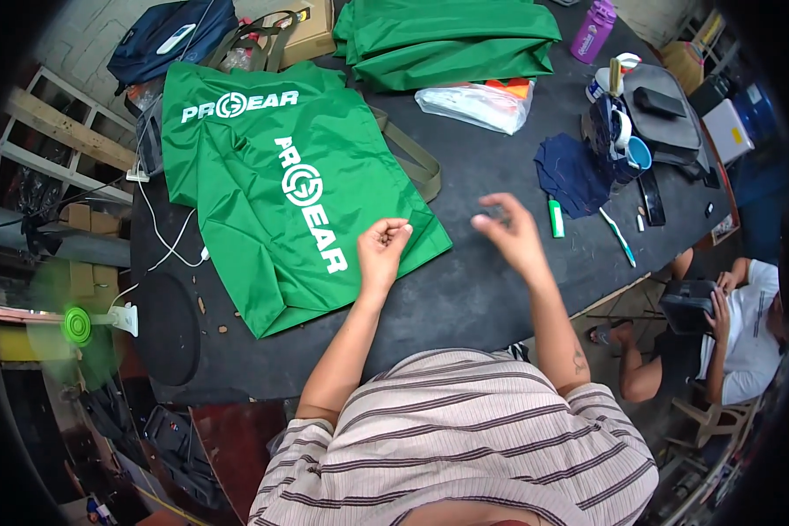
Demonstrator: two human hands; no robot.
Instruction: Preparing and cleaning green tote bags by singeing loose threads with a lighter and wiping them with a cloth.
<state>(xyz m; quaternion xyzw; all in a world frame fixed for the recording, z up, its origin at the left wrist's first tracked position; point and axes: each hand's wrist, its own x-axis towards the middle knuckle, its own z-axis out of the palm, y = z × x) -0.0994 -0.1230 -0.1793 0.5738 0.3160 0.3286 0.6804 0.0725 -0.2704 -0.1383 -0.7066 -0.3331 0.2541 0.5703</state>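
Note:
A green fabric bag [237, 167] with white printing lies flat on the black table, tilted, its corner pointing toward my right hand. Over the right part of this bag is my left hand [384, 252], thumb and fingers pinched together. Whatever may be between those fingertips is too small to make out. My right hand [513, 235] hovers above bare tabletop to the right of the bag's corner. Its thumb and forefinger are apart with nothing between them; the other fingers are partly curled. An olive strap [419, 162] sticks out from beneath the bag's right edge.
More green fabric [447, 44] is piled at the back, behind a clear plastic packet [478, 105]. Navy cloth [574, 175], a green-white tube [557, 219], a pen [618, 237] and a purple bottle [593, 31] are on the right. A fan [77, 324] spins at left; a person [736, 324] sits right.

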